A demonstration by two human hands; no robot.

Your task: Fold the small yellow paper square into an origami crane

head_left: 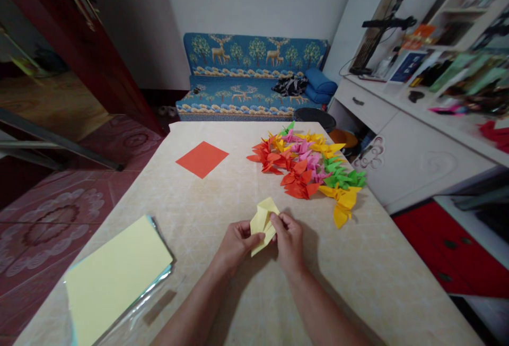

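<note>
Thumb and fingers of the left hand (238, 240) are closed on the lower left edge of a small piece of folded yellow paper (260, 217). The right hand (289, 237) is closed on its right edge, with thumb and fingertips pinching a little farther from the person. So the paper lies directly between the two hands, touched by both, and neither hand is free. Its long axis runs away from the person, with the far end leaning to the right. The left hand is nearer the close, pointed end; the right hand is nearer the far end, which sticks out past the fingers, ungripped. Some finely layered creases show in the middle, but how they are tucked is too small to tell.

Both forearms rest low over a pale, patterned bench (222, 197). Beyond the right hand, well apart from the paper, sits a heap of winged paper shapes (296, 182) in red, pink, orange-yellow and green. Ahead and to the left, a flat red sheet (202, 159) lies with one corner toward the person. Near the left forearm is a stack of yellow sheets (119, 271), bluish ones showing beneath. Past the bench stands a blue patterned sofa (254, 88).
</note>
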